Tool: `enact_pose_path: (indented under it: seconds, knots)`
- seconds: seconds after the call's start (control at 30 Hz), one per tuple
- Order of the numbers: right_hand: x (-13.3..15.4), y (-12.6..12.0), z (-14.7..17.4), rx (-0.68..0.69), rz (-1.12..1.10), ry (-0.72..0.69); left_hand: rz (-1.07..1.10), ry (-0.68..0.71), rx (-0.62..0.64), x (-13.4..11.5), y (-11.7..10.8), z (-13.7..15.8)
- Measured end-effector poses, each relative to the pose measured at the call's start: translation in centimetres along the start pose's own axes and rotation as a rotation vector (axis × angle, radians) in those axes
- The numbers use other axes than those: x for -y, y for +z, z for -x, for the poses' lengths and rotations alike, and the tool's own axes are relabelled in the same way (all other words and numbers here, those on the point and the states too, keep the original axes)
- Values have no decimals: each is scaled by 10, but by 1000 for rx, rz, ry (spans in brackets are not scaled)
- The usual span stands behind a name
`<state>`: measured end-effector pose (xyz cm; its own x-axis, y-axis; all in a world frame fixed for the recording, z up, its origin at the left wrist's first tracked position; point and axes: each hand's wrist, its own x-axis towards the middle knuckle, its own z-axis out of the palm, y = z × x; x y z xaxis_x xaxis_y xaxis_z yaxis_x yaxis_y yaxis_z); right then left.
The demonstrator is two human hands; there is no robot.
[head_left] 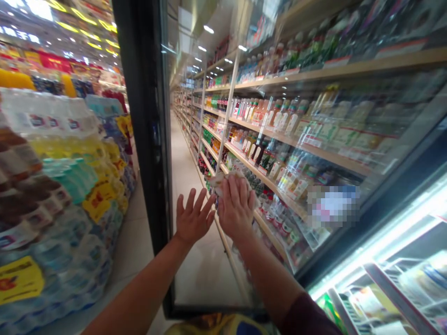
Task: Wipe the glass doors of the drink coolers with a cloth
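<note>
A glass door (199, 274) with a dark frame stands swung open in front of me, with bottle shelves showing through or mirrored in it. My right hand (238, 204) presses a crumpled, pale, patterned cloth (218, 181) against the pane; part of the cloth is under the palm and fingers. Just left of it, my left hand (195, 216) is open with its fingers spread. It holds nothing and is at the glass; whether the palm touches the pane I cannot tell.
Stacked packs of bottles (63, 223) with yellow signs rise on the left beside the tiled floor (134, 232). At lower right is the lit cooler interior (380, 279) with goods on racks. The door's dark frame (139, 116) runs upright left of my hands.
</note>
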<state>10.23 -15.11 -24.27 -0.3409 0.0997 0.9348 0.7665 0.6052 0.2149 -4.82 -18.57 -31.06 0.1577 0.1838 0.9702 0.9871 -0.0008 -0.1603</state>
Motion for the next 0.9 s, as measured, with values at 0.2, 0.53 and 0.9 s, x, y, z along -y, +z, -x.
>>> enact_pose_path:
  seconds: [0.2, 0.53, 0.9]
  knots:
    - [-62, -26, -39, -30, 64, 172, 20, -14, 13, -2, -3, 0]
    - [-57, -10, 64, 5, 35, -38, 27, -12, 5, -1, -3, -2]
    - [-105, -14, 101, -85, 127, 337, -8, -29, 42, 3, 2, 7]
